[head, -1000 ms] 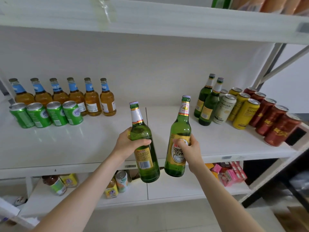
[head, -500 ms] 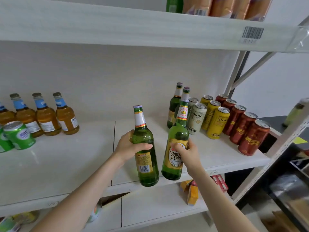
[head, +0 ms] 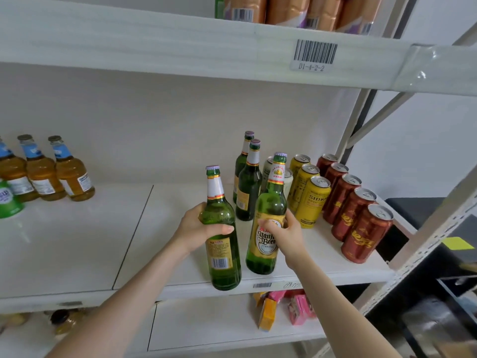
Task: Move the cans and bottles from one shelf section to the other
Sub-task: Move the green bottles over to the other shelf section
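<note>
Now, your left hand [head: 204, 226] grips a green beer bottle [head: 223, 264], right hand [head: 282, 232] the Yanjing bottle [head: 263, 257] — upright, likely for set-down at the shelf [head: 322, 270] front edge.

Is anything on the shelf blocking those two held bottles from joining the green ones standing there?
Nothing visible does. The white shelf in front of the two standing green bottles is bare, and the yellow cans stand to the right of the held bottles.

It is bright here, with soft light all over. The white shelf [head: 77, 241] shines a little and its shadows are pale. The clear tape [head: 428, 68] glints. I see straight lines bend near the edges. The bottom right is blurry.
</note>
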The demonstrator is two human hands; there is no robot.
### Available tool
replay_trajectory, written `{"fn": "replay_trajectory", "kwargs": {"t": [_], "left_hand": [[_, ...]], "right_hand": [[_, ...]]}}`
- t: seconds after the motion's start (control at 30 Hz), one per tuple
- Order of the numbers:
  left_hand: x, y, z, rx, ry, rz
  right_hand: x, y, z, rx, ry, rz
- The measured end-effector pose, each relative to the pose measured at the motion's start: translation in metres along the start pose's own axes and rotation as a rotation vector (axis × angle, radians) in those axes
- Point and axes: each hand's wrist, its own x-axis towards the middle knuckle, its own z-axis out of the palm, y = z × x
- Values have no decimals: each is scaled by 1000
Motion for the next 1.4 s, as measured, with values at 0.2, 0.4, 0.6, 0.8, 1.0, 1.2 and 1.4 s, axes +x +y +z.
{"fn": "replay_trajectory", "kwargs": {"t": [0.2, 0.4, 0.6, 0.8, 1.0, 1.2, 1.4], "left_hand": [[12, -3, 10, 33, 63, -11], [32, -8, 7, 81, 109, 11], [43, -15, 6, 95, 166, 56], [49, -17, 7, 138, 165, 106], [47, -18, 10, 175, 128, 145], [42, -20, 14, 201, 116, 172], [41, -25, 11, 211, 118, 173]], "right_hand": [[24, 4, -3, -7, -55, -3], [49, 12, 9, -30, -61, -33], [69, 27, 18, -26, -52, -76], [80, 36, 23, -27, -55, -99], [85, 36, 24, -45, -57, -112], [85, 39, 24, -48, -54, -124], [84, 42, 22, -21, -63, -121]]}}
